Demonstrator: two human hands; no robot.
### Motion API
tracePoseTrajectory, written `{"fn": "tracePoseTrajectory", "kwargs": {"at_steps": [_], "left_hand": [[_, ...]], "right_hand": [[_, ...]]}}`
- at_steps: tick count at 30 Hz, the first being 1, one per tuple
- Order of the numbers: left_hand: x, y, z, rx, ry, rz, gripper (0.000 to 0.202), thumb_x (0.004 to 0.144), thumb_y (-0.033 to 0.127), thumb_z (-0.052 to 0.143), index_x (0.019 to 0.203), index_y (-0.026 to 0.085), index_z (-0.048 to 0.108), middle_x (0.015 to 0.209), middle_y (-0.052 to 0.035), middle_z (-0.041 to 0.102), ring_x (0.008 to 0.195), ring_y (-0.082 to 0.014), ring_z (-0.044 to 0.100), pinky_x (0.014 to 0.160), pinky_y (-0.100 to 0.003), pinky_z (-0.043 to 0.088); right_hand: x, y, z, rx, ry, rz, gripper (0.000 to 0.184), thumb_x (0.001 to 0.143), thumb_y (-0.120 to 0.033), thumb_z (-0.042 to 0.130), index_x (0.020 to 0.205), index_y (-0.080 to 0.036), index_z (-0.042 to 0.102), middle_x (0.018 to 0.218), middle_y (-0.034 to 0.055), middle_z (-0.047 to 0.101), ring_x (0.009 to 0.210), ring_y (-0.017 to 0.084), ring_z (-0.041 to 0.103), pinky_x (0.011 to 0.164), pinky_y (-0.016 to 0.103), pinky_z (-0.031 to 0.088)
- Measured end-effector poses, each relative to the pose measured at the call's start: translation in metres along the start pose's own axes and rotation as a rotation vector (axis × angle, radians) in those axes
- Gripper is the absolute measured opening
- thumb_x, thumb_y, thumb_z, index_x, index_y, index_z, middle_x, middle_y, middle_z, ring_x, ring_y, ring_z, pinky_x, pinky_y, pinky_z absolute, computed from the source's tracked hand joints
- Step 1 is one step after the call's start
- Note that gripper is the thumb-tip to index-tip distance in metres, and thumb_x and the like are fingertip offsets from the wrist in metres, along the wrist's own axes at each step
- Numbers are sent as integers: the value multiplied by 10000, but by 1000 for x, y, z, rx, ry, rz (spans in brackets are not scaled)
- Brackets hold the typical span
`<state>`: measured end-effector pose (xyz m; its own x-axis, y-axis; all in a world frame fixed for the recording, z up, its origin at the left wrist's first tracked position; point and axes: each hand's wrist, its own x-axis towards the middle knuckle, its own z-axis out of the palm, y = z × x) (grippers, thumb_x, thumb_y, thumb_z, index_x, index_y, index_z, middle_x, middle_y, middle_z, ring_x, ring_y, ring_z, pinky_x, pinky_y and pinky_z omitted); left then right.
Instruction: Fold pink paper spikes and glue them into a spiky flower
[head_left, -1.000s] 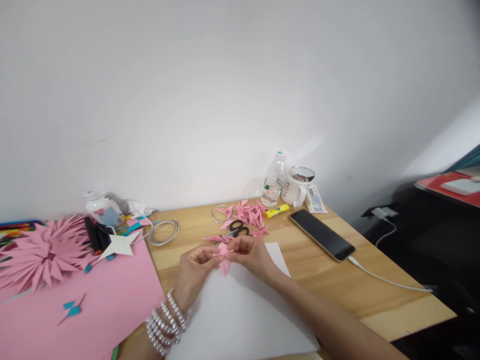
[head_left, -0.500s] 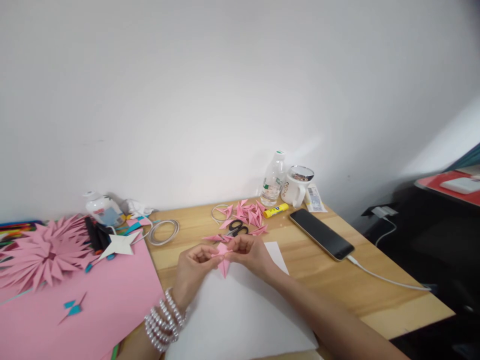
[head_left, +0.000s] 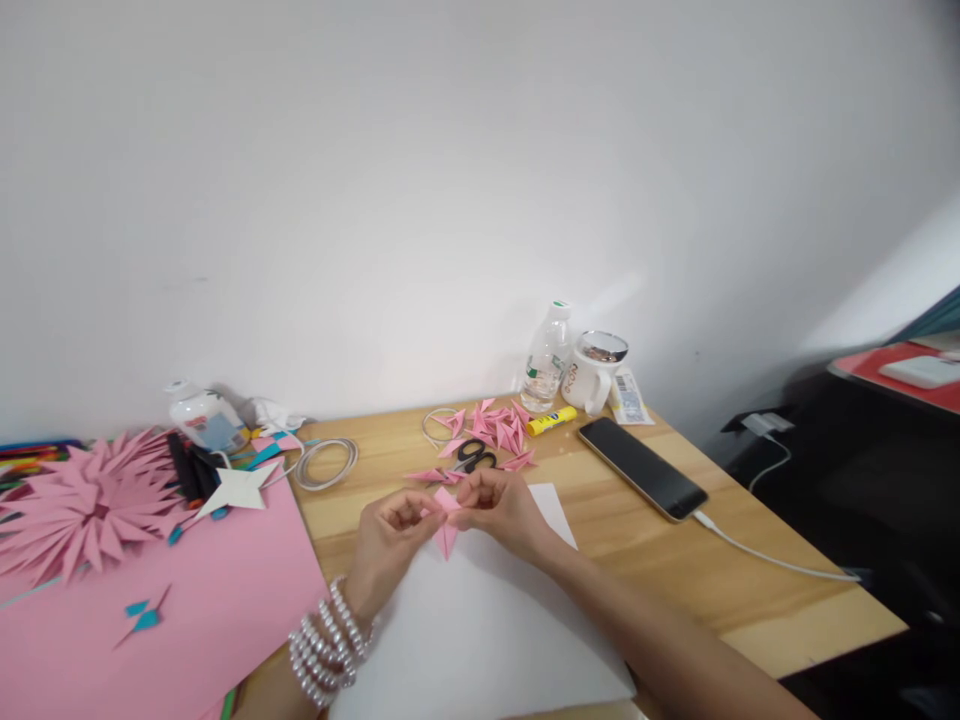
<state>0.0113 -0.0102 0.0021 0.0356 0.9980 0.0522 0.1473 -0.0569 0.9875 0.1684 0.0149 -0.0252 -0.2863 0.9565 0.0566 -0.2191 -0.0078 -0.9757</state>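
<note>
A small piece of folded pink paper [head_left: 446,541] is pinched between both hands above a white sheet [head_left: 480,630]. My left hand [head_left: 390,540], with strands of silvery beads round its wrist, is closed on the left edge. On the right edge, the thumb and fingers of my right hand [head_left: 499,512] are closed too. The paper has a pointed lower end and a diagonal crease; my fingertips hide its sides. Just beyond the hands lie dark-handled scissors [head_left: 474,456] and a heap of folded pink paper pieces [head_left: 495,428].
Behind stand a plastic bottle [head_left: 547,360] and a white mug [head_left: 589,378], near a yellow glue stick [head_left: 552,420]. To the right lies a phone [head_left: 641,468] on a cable. At left are a pink paper sheet [head_left: 247,590], a spiky pink paper flower [head_left: 97,510] and a white paper star [head_left: 240,487].
My fingertips have shifted slightly on the folded pink paper, and its lower point has moved a little down and left. Everything else stays in place.
</note>
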Motion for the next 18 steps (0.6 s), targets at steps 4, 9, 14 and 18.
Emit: {"fn": "tracePoseTrajectory", "kwargs": {"at_steps": [4,9,14,18], "left_hand": [[-1,2,-1,-6,77,35,145,590,261,699,622,142,622,582,-7,595,544,-115,514,524,-218,418],[-1,2,-2,-27,77,37,140,603,256,695,631,143,617,598,1,579,547,-103,494,523,-210,406],[2,-2,-2,-138,97,-3,152,585,247,700,661,137,628,642,-8,596,566,-101,502,532,-206,413],[3,-1,-2,-190,201,-51,154,548,234,716,639,140,634,626,-2,592,557,-95,497,515,-190,410]], "right_hand": [[0,-2,0,50,-54,22,313,512,-261,777,712,-146,565,617,-13,627,546,108,580,549,235,454],[-2,-5,1,83,-72,31,240,565,-245,751,689,-135,579,566,-38,581,503,64,528,531,198,425],[-3,-5,6,121,-84,55,307,597,-327,725,727,-161,502,617,-35,584,543,87,553,580,252,473],[-5,-1,12,44,-131,-10,375,576,-299,741,708,-195,405,647,-43,586,565,100,569,567,251,466]]}}
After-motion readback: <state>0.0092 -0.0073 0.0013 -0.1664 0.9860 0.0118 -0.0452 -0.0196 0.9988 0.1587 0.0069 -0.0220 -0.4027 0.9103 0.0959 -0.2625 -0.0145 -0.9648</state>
